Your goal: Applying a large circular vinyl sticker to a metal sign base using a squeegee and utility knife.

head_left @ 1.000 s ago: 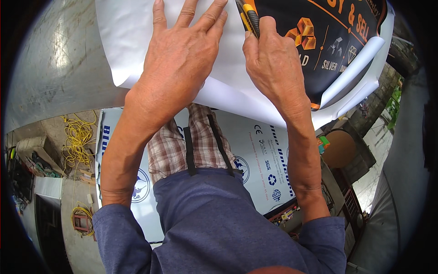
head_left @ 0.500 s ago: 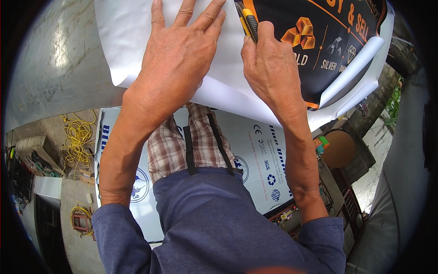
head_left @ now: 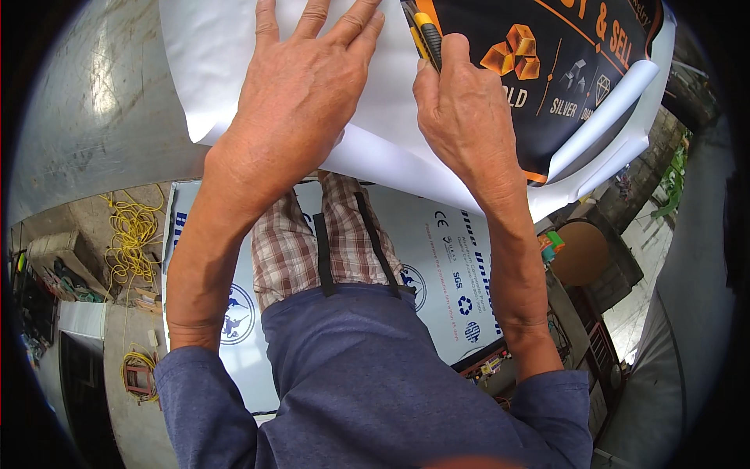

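My left hand (head_left: 305, 94) lies flat with fingers spread on the white margin (head_left: 203, 55) of a large printed sheet. Closed around a yellow and black utility knife (head_left: 426, 37), my right hand (head_left: 467, 105) rests at the left edge of the black and orange printed area (head_left: 539, 133). The knife points away from me along the border between white and print; its blade tip cannot be made out. Toward me the sheet's edge curls, and at the right a strip of it is rolled up (head_left: 605, 117).
The sheet lies on a grey metal worktable (head_left: 94, 133). Below it, a light blue panel (head_left: 437, 258) with printed marks stands around my legs. A yellow cord (head_left: 133, 234) lies in loops on the floor at left. A round brown stool top (head_left: 580, 254) is at right.
My left hand has shifted very slightly to the left. The right hand and the knife stay almost where they were.
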{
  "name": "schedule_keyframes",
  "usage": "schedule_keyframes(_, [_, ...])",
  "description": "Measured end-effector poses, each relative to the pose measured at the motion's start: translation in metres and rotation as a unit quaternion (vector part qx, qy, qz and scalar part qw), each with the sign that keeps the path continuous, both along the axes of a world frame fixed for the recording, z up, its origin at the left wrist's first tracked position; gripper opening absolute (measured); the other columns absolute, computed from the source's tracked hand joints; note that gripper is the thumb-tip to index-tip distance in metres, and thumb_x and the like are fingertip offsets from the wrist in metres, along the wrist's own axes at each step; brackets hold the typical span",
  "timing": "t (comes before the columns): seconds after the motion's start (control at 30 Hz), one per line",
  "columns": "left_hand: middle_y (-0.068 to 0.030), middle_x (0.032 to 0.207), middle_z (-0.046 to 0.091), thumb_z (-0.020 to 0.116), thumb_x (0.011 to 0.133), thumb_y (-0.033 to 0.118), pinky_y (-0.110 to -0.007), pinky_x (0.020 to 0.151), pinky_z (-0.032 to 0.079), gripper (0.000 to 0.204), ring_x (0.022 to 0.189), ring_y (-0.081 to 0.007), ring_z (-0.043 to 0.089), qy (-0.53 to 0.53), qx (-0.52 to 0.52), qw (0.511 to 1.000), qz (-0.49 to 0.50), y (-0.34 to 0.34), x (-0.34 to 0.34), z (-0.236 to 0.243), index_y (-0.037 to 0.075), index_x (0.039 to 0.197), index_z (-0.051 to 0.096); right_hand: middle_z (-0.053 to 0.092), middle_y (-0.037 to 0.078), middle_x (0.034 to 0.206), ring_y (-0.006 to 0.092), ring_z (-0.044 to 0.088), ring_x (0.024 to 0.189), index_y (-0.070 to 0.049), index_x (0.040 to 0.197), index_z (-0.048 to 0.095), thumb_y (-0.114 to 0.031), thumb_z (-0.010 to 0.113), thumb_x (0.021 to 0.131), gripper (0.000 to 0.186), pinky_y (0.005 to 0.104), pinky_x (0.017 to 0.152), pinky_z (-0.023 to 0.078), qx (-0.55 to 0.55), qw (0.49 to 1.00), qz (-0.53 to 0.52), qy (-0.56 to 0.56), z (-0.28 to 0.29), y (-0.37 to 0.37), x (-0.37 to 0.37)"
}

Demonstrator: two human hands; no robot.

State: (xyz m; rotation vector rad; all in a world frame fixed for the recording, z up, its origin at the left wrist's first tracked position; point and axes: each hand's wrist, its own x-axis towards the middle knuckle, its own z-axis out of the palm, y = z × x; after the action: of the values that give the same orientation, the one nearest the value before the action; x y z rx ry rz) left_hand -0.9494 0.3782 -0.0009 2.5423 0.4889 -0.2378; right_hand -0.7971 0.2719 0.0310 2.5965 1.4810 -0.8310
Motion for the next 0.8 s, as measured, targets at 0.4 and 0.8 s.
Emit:
schedule_keyframes(0.4, [-0.0239,0.165,0.028,0.052,0.093,0.010,-0.076,0.117,0.014,0.062,0.155,-0.0491,0.015,-0.063,0.011,0.998,0.013,-0.002,-0.004,-0.011,-0.009,0.150,0.040,0.064,0.023,0.059,0.0429,0.070,0.059,0.001,0.095,0.046,-0.014,0.058,0.098,0.019,0.0512,0.056,0.058,0.006,1.000,0.007,-0.002,-0.001,-0.005,0.000])
schedule_keyframes(0.8, [-0.0244,0.164,0.029,0.062,0.089,0.012,-0.077,0.116,0.015,0.069,0.155,-0.0494,0.016,0.017,-0.023,1.000,0.004,0.001,0.005,0.009,-0.009,0.151,0.038,0.063,0.023,0.059,0.0414,0.069,0.058,0.002,0.096,0.047,-0.013,0.058,0.097,0.019,0.0498,0.055,0.057,0.005,1.000,0.007,-0.011,-0.002,-0.011,0.001])
